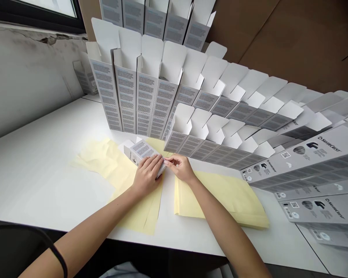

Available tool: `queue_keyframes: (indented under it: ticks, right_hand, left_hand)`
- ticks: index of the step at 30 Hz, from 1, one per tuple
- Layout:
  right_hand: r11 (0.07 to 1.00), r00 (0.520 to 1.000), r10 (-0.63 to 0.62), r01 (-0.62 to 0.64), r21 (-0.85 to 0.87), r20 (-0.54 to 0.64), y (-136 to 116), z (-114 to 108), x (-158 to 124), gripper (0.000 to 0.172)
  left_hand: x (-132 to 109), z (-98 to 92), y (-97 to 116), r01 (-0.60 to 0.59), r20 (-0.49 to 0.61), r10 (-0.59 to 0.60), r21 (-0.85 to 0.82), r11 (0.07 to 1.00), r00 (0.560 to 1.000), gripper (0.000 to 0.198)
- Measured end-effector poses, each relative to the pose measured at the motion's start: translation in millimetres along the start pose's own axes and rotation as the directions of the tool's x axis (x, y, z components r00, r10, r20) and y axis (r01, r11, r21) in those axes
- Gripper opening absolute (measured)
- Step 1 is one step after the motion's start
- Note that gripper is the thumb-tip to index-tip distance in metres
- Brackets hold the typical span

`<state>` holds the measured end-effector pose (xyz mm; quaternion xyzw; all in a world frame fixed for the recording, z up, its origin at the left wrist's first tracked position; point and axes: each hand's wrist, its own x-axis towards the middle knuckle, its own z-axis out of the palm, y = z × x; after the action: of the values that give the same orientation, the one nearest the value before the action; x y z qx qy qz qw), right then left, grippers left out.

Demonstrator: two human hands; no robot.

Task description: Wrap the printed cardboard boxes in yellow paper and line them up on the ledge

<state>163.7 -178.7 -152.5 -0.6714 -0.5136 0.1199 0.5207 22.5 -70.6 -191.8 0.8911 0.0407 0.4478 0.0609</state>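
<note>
A small printed carton [141, 150] lies on its side, tilted, over loose yellow paper sheets [118, 170] on the white table. My left hand [149, 170] is wrapped over the carton's near end, its fingers pressing on the top. With thumb and forefinger together, my right hand [179, 166] pinches at the end flap of that same carton. The carton's far end shows white flaps standing out. Just under my right forearm, a thick stack of yellow paper [220, 195] rests on the table.
Rows of upright cartons [150, 92] with raised lids stand behind my hands, and a shorter row [208, 143] is nearer. Larger SilverCrest boxes [313, 150] lie at the right. A wall [26, 73] borders the table [40, 166] on the left. A dark cable [46, 235] hangs at lower left.
</note>
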Motion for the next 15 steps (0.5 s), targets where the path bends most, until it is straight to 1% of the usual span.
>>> queue_keyframes:
  ticks: [4, 6, 8, 9, 12, 15]
  right_hand:
    - [0.996, 0.998, 0.041, -0.045, 0.076, 0.056, 2.9, -2.6, -0.7, 0.029]
    - [0.997, 0.997, 0.032, -0.037, 0.062, 0.077, 3.0, -3.9, -1.2, 0.033]
    - [1.0, 0.997, 0.013, -0.014, 0.015, 0.073, 2.9, -4.2, -1.1, 0.035]
    - [1.0, 0.998, -0.001, 0.002, -0.013, 0.062, 3.0, -4.1, -0.9, 0.033]
    - [0.996, 0.998, -0.062, 0.064, -0.059, 0.033, 4.0, -3.7, 0.2, 0.018]
    - [0.995, 0.995, -0.088, 0.09, -0.033, 0.038, 3.7, -5.2, 0.0, 0.018]
  left_hand:
    - [-0.7, -0.2, -0.5, 0.004, 0.008, -0.004, -0.001, 1.0, 1.0, 0.05]
    - [-0.8, -0.3, -0.4, 0.008, 0.009, -0.008, -0.001, 1.0, 1.0, 0.049]
    - [-0.9, -0.1, -0.4, 0.011, 0.004, -0.011, 0.001, 1.0, 1.0, 0.048]
    - [-0.9, 0.0, -0.5, 0.01, 0.003, -0.01, 0.002, 1.0, 1.0, 0.048]
    - [-1.1, 0.4, -0.8, 0.005, 0.008, -0.005, 0.002, 1.0, 1.0, 0.05]
    - [-0.8, -0.1, -0.8, 0.001, 0.013, -0.001, 0.006, 1.0, 1.0, 0.051]
